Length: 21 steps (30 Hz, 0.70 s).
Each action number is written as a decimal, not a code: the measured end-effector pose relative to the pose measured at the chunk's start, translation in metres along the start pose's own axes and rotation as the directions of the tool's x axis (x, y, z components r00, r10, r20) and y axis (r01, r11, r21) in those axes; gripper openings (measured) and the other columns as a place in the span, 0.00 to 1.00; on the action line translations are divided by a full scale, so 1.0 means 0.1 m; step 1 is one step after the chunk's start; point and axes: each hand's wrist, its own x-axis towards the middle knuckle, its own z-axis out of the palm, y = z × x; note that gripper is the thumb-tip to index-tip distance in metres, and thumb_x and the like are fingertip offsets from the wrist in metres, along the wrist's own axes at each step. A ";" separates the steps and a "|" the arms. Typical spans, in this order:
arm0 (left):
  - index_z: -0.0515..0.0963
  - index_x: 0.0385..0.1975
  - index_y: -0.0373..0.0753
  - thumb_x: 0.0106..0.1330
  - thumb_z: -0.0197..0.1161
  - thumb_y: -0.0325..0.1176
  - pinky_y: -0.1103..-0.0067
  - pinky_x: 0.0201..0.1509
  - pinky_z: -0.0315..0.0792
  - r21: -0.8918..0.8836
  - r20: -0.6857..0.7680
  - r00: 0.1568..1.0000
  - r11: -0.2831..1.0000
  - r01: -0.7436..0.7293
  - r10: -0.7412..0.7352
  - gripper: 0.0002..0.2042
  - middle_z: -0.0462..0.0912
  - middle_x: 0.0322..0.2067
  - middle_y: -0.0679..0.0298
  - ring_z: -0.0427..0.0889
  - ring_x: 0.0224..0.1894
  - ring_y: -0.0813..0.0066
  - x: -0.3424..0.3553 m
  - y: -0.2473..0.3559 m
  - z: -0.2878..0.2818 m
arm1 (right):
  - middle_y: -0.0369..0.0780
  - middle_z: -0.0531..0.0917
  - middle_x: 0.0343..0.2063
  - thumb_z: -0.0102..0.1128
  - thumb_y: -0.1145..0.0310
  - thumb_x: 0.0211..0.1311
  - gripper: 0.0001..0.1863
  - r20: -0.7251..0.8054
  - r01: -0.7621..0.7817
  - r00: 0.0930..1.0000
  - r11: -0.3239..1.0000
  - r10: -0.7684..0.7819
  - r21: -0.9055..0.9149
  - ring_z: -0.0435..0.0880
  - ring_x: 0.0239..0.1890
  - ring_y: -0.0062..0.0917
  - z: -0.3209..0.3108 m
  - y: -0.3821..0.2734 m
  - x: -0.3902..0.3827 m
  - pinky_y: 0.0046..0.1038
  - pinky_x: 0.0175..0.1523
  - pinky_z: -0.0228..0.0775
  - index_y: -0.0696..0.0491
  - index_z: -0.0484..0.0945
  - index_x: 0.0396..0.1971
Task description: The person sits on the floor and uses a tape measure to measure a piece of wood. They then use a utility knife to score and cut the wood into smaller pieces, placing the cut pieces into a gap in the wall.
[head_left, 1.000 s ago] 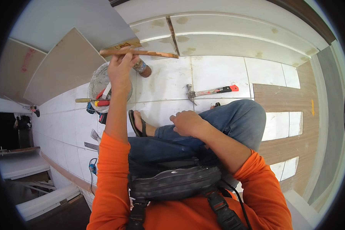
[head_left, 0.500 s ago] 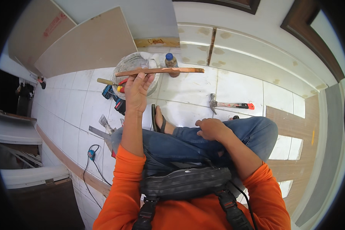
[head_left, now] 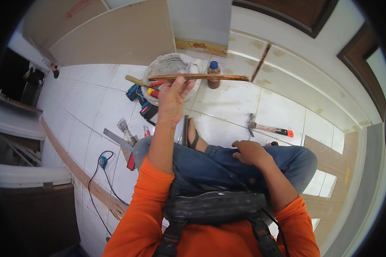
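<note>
My left hand (head_left: 174, 96) holds a thin wooden strip (head_left: 218, 77) crosswise in the air, in front of a white bucket (head_left: 172, 60) with a wooden-handled tool (head_left: 134, 79), red and yellow handles (head_left: 153, 92) and white cloth. A blue-capped bottle of brown liquid (head_left: 214, 85) stands beside the bucket, partly behind the strip. My right hand (head_left: 249, 150) rests open over my jeans at the right knee, holding nothing. Just beyond it lies a claw hammer (head_left: 274, 129) with a red-and-black handle on the tiles.
Tools including a scraper (head_left: 123, 128), a metal square (head_left: 112, 136) and a blue power tool (head_left: 148, 112) lie left. A corded blue device (head_left: 102, 162) is lower left. Boards (head_left: 111, 38) lean behind; a white panelled base (head_left: 300, 81) runs right; wooden planks (head_left: 334, 147) cover floor tiles.
The view has shifted, so the scene sits further right. My left hand with the strip now holds it more level, in front of the bucket and bottle. My right hand stays at my knee.
</note>
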 end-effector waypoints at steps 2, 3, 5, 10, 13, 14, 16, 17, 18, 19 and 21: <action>0.77 0.49 0.38 0.72 0.65 0.28 0.75 0.56 0.83 0.005 0.000 1.000 1.000 0.005 -0.005 0.10 0.84 0.46 0.63 0.86 0.49 0.68 -0.01 0.01 0.02 | 0.48 0.85 0.49 0.62 0.58 0.67 0.23 0.000 0.001 1.000 1.000 -0.001 -0.002 0.83 0.55 0.44 -0.01 -0.02 -0.01 0.43 0.60 0.74 0.54 0.77 0.58; 0.77 0.49 0.38 0.72 0.64 0.28 0.75 0.56 0.83 0.017 -0.006 1.000 1.000 0.001 -0.001 0.09 0.84 0.46 0.63 0.86 0.49 0.68 -0.02 0.02 0.02 | 0.48 0.85 0.49 0.62 0.58 0.67 0.23 -0.001 0.000 1.000 1.000 0.000 -0.001 0.83 0.55 0.44 -0.02 -0.03 0.00 0.43 0.60 0.74 0.54 0.77 0.58; 0.76 0.49 0.37 0.72 0.64 0.28 0.75 0.56 0.83 0.035 -0.011 1.000 0.999 0.002 -0.002 0.09 0.84 0.45 0.63 0.86 0.48 0.67 -0.03 0.02 0.02 | 0.48 0.85 0.49 0.62 0.58 0.68 0.23 0.005 -0.004 1.000 1.000 0.004 -0.002 0.83 0.56 0.44 -0.01 -0.05 -0.01 0.43 0.61 0.74 0.54 0.77 0.58; 0.76 0.53 0.35 0.73 0.63 0.27 0.75 0.60 0.81 0.075 -0.020 1.000 0.997 0.002 -0.001 0.12 0.82 0.50 0.60 0.83 0.53 0.67 -0.07 0.04 0.02 | 0.48 0.85 0.49 0.61 0.58 0.68 0.23 0.017 0.008 1.000 1.000 -0.008 0.007 0.83 0.56 0.44 0.00 -0.07 0.01 0.42 0.61 0.74 0.54 0.77 0.58; 0.75 0.54 0.34 0.73 0.62 0.26 0.75 0.61 0.80 0.075 -0.016 1.000 0.997 -0.009 0.010 0.13 0.81 0.52 0.60 0.82 0.55 0.67 -0.07 0.02 0.05 | 0.49 0.85 0.49 0.61 0.58 0.68 0.23 0.007 0.005 1.000 1.000 -0.005 0.013 0.83 0.56 0.44 0.02 -0.04 -0.01 0.43 0.61 0.74 0.54 0.78 0.58; 0.75 0.54 0.34 0.73 0.62 0.26 0.74 0.61 0.80 0.083 -0.018 1.000 0.996 -0.019 0.020 0.13 0.81 0.52 0.60 0.82 0.55 0.67 -0.06 0.01 0.03 | 0.49 0.85 0.49 0.61 0.58 0.68 0.23 0.002 0.005 1.000 1.000 -0.005 0.011 0.83 0.56 0.44 0.01 -0.05 -0.02 0.43 0.60 0.74 0.54 0.78 0.58; 0.74 0.56 0.33 0.73 0.62 0.26 0.74 0.62 0.80 0.090 -0.005 0.999 0.995 -0.035 0.036 0.14 0.80 0.53 0.59 0.82 0.56 0.67 -0.05 0.03 -0.01 | 0.49 0.85 0.49 0.61 0.57 0.68 0.23 0.004 0.008 1.000 1.000 -0.008 0.007 0.83 0.56 0.44 0.02 -0.06 -0.01 0.43 0.60 0.74 0.54 0.78 0.57; 0.74 0.57 0.33 0.73 0.62 0.25 0.74 0.62 0.80 0.091 -0.008 0.999 0.995 -0.036 0.037 0.15 0.80 0.54 0.58 0.82 0.56 0.67 -0.05 0.03 -0.04 | 0.49 0.85 0.49 0.61 0.57 0.68 0.23 0.011 0.011 1.000 1.000 -0.011 0.002 0.83 0.55 0.45 0.04 -0.05 0.03 0.43 0.60 0.74 0.54 0.78 0.57; 0.74 0.57 0.32 0.72 0.62 0.25 0.74 0.62 0.80 0.093 -0.012 0.999 0.995 -0.037 0.038 0.15 0.80 0.54 0.58 0.82 0.56 0.67 -0.04 0.03 -0.08 | 0.49 0.86 0.48 0.61 0.57 0.68 0.23 0.018 0.014 1.000 1.000 -0.014 -0.003 0.83 0.55 0.45 0.06 -0.03 0.04 0.43 0.60 0.74 0.55 0.78 0.57; 0.73 0.58 0.32 0.72 0.62 0.25 0.74 0.63 0.80 0.100 -0.021 0.999 0.994 -0.046 0.048 0.16 0.80 0.54 0.57 0.82 0.56 0.67 -0.04 0.04 -0.08 | 0.49 0.86 0.48 0.61 0.57 0.68 0.23 0.012 0.015 1.000 1.000 -0.015 0.001 0.83 0.55 0.45 0.05 -0.03 0.04 0.43 0.59 0.74 0.55 0.78 0.56; 0.73 0.57 0.32 0.72 0.62 0.23 0.75 0.60 0.82 0.078 -0.070 0.997 0.997 -0.027 0.033 0.16 0.80 0.53 0.58 0.83 0.53 0.67 -0.03 0.00 -0.04 | 0.50 0.86 0.47 0.61 0.57 0.67 0.23 0.002 0.023 1.000 1.000 -0.023 0.004 0.83 0.54 0.45 0.05 -0.01 0.03 0.44 0.59 0.75 0.55 0.78 0.56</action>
